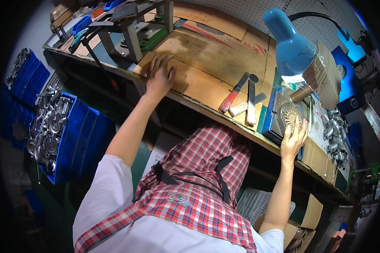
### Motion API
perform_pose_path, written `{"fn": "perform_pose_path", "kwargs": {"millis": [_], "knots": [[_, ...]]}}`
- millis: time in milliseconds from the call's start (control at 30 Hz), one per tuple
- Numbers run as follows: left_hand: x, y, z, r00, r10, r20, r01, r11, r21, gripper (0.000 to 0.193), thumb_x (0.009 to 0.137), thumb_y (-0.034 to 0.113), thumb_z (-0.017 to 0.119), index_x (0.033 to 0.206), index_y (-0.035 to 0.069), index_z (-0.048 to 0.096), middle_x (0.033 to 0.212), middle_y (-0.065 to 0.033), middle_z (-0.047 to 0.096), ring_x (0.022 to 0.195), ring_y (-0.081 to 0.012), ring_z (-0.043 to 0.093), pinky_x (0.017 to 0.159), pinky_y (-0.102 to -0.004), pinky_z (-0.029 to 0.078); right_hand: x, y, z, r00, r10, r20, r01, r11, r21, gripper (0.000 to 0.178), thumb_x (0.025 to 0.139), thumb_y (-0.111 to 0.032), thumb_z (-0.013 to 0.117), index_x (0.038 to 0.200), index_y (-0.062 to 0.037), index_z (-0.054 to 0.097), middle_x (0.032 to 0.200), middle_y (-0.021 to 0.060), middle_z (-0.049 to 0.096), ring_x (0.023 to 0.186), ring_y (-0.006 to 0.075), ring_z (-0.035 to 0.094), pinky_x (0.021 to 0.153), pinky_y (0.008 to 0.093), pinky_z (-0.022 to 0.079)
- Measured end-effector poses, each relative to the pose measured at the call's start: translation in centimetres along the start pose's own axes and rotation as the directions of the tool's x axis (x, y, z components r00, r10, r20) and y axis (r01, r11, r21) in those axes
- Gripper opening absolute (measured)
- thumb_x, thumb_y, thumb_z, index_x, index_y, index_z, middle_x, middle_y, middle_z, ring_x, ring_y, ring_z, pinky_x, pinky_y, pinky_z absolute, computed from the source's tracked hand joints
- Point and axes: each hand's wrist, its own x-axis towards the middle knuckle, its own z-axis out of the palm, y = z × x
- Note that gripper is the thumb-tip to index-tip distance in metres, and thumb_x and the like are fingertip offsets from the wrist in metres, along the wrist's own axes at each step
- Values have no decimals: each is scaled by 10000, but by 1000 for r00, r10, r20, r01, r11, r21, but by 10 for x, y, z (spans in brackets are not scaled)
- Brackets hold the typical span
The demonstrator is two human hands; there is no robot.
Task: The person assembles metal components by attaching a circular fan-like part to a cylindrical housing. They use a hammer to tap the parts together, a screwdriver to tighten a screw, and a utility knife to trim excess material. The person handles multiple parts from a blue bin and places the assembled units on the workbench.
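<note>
My left hand (pixel 159 78) rests palm down near the front edge of the cardboard-covered bench (pixel 198 55), with its thumb apart from the fingers and nothing in it. To the right, my right hand (pixel 294 137) has its fingers and thumb on a round, pale disc with radial slots (pixel 290 117). That disc sits on a dark grey fixture (pixel 275 122) under a lit blue lamp (pixel 287 46), close to a brass-coloured cylinder (pixel 302 93). My fingers cover the disc's near part.
Several hand tools lie between my hands, among them a red-handled one (pixel 230 100). Shiny metal parts (pixel 337 137) are heaped right of the fixture. A green-based press (pixel 145 38) stands at the back left. Blue crates (pixel 82 139) of metal parts stand left of the bench.
</note>
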Motion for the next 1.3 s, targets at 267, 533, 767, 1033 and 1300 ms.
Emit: {"fn": "perform_pose_path", "kwargs": {"millis": [267,533,767,1033,1300], "knots": [[-1,-13,25,937,-140,319,63,969,240,424,885,368,571,1228,119,586,1284,-129,574,1229,-299,500,1028,-469,375,-1,-6,-2,999,22,-36,-22,1000,-9,466,943,-329,522,1301,-33,562,1368,211,474,1266,385,425,1067,492,314],[4,-13,24,950,-109,293,46,976,214,374,899,267,586,1242,120,573,1300,-75,568,1264,-264,467,1080,-417,321,54,27,-53,786,444,-430,-152,814,561,261,957,-89,544,1199,6,576,1165,133,593,1111,235,570,959,353,452],[2,-6,26,951,-85,299,32,983,180,377,891,266,596,1237,119,577,1309,-74,560,1269,-257,462,1090,-411,311,115,73,-96,710,649,-272,-253,596,762,325,912,-77,550,1229,-9,575,1118,102,616,997,176,595,866,279,471],[2,-9,21,951,-122,284,60,974,217,398,893,294,577,1259,139,572,1319,-76,556,1270,-263,464,1087,-427,318,132,35,-218,761,358,-541,330,505,798,302,928,-113,561,1223,-65,523,1217,84,600,1140,200,549,1016,381,359],[5,3,24,936,-145,322,73,972,225,429,875,358,585,1251,153,571,1332,-60,541,1276,-253,445,1080,-448,300,164,83,-292,780,265,-566,398,488,777,234,986,-146,455,1057,39,578,972,148,650,935,258,648,911,394,503]]}}
